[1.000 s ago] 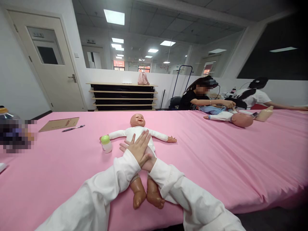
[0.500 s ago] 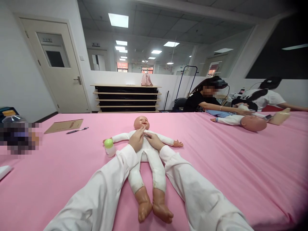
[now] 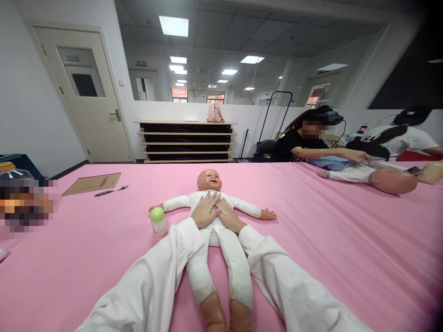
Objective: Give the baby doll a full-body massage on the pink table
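A baby doll (image 3: 218, 237) in a white cloth body lies on its back on the pink-covered table (image 3: 114, 240), head away from me, arms spread wide. My left hand (image 3: 205, 211) rests flat on the doll's chest with its fingers stretched out. Beside it, my right hand (image 3: 228, 215) lies on the chest too, fingers extended, and the two hands meet at the middle. A small bottle with a green cap (image 3: 158, 223) stands by the doll's hand on the left. The doll's feet are cut off by the lower picture edge.
A brown notebook (image 3: 92, 183) and a pen (image 3: 111, 190) lie at the left, near a blurred bottle with a yellow cap (image 3: 12, 173). Across the table on the right, a person in black (image 3: 294, 145) handles another doll (image 3: 391, 179). A second person in white (image 3: 404, 138) sits farther right.
My hands have slid down from near the doll's neck to its chest and now lie flatter. The view has shifted slightly. The other person's hand has moved over the second doll.
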Tool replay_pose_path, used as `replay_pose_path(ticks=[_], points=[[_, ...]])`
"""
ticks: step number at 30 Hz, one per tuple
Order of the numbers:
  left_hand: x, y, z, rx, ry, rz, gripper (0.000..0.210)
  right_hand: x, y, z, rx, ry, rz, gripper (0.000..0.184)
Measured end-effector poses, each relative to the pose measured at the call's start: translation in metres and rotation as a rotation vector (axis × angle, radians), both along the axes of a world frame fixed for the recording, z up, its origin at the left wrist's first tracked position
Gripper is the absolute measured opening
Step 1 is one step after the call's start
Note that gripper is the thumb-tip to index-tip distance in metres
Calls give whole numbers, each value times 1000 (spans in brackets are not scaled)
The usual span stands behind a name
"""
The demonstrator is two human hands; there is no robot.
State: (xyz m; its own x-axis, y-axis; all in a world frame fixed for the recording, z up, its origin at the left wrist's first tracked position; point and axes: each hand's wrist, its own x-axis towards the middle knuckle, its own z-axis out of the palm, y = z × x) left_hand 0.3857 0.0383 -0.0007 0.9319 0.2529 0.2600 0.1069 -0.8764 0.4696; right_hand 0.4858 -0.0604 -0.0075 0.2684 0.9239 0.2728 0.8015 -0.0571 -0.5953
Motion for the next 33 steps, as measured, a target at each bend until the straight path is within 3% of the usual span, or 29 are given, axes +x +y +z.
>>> replay_pose_path(ticks=[5, 14, 21, 23, 27, 33], points=[[0, 3, -1, -24, 14, 153, 61, -2, 0, 1, -31, -34, -90, 48], [-4, -7, -5, -18, -4, 365, 50, 9, -2, -13, -7, 111, -502, 61], [-12, -16, -15, 181, -159, 347, 41, 10, -3, -15, -7, 99, -568, 58], [-15, -17, -17, 258, -219, 284, 39, 10, -4, -12, 34, 81, -485, 55], [-18, -20, -18, 389, -338, 114, 35, 12, -4, -1, 91, 68, -71, 52], [-19, -23, -13, 438, -293, -136, 35, 7, 10, 31, -90, 36, 319, 53]])
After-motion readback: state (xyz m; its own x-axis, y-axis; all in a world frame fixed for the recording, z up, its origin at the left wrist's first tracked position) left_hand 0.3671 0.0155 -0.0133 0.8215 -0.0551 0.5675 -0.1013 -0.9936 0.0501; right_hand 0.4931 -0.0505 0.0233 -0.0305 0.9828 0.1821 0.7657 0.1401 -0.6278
